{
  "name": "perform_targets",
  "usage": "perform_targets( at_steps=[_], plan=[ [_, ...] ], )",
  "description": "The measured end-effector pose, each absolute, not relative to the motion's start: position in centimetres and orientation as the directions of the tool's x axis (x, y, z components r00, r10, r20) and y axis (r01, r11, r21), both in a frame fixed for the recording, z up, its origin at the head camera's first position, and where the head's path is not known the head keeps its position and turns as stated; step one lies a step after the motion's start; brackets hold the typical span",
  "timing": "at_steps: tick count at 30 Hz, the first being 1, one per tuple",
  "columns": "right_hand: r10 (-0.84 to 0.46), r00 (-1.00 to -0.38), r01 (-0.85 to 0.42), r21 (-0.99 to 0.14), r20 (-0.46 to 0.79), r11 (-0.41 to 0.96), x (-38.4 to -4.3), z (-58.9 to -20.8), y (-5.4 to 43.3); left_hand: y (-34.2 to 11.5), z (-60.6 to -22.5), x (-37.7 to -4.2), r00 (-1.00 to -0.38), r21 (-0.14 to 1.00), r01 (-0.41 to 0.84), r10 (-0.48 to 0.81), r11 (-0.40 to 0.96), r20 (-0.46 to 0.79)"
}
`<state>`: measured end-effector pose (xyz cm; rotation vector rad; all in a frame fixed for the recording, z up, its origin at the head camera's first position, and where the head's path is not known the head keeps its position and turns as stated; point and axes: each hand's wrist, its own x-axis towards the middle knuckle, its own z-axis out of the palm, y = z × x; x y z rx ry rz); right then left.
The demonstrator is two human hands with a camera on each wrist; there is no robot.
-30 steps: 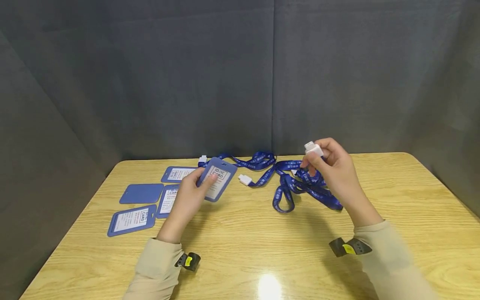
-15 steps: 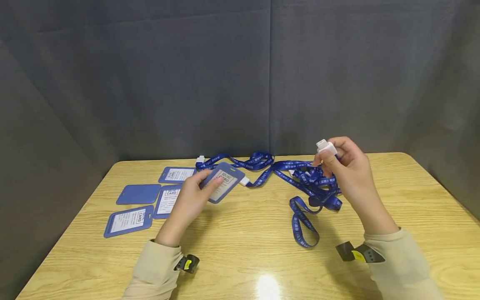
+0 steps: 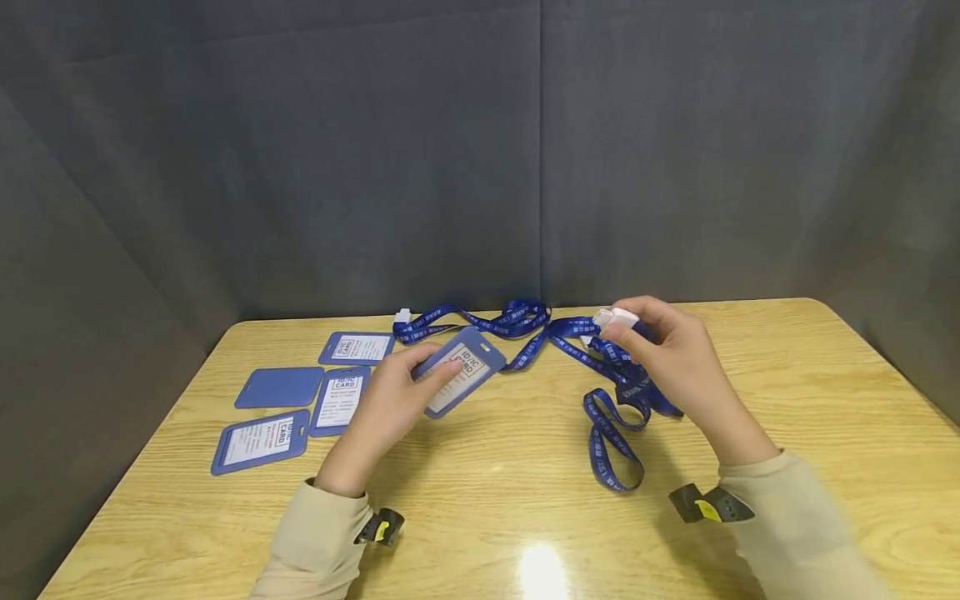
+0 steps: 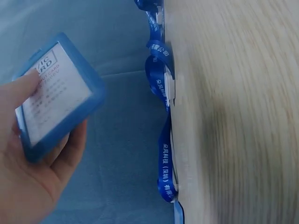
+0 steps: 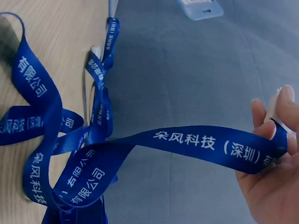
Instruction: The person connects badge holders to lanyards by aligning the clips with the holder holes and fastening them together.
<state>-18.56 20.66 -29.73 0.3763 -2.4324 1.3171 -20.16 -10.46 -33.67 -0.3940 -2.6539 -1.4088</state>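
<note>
Item one: blue card holder [image 3: 472, 379], above the table [image 3: 480, 508], long axis slanting, slotted end up and to the right. The left hand [image 3: 392, 393] grips it, thumb on its face, fingers behind.

Item two: white clip [image 3: 625, 317], right of the holder and, on my head feed, slightly higher. The right hand [image 3: 667, 346] pinches it by thumb and fingers, narrow tip facing left, toward the holder (depth between them I cannot judge from here).

Surroundings: open air between both; blue strap [image 5: 196, 142] running from clip to table; four more holders [image 3: 280, 388] left; curtain [image 3: 360, 167] past the far edge.
</note>
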Motion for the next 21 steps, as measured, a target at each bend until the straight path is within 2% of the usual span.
perform_targets(
  at_steps=[9,16,21],
  plan=[
    [-0.18,-0.9,-0.418,-0.668,0.397,0.616,-18.4,-30.6,19.0,-10.0,-33.0,-19.6,-0.945,0.75,0.325,0.219,0.576,0.242],
    [-0.247,-0.91,-0.413,-0.672,0.333,0.615,-18.3,-31.4,17.9,-9.7,-32.9,-19.1,-0.93,0.694,0.362,0.291,0.622,0.224],
    [-0.276,-0.9,-0.434,-0.63,0.338,0.644,-18.4,-31.7,17.5,-9.5,-32.9,-19.0,-0.916,0.666,0.394,0.329,0.633,0.229]
  ],
)
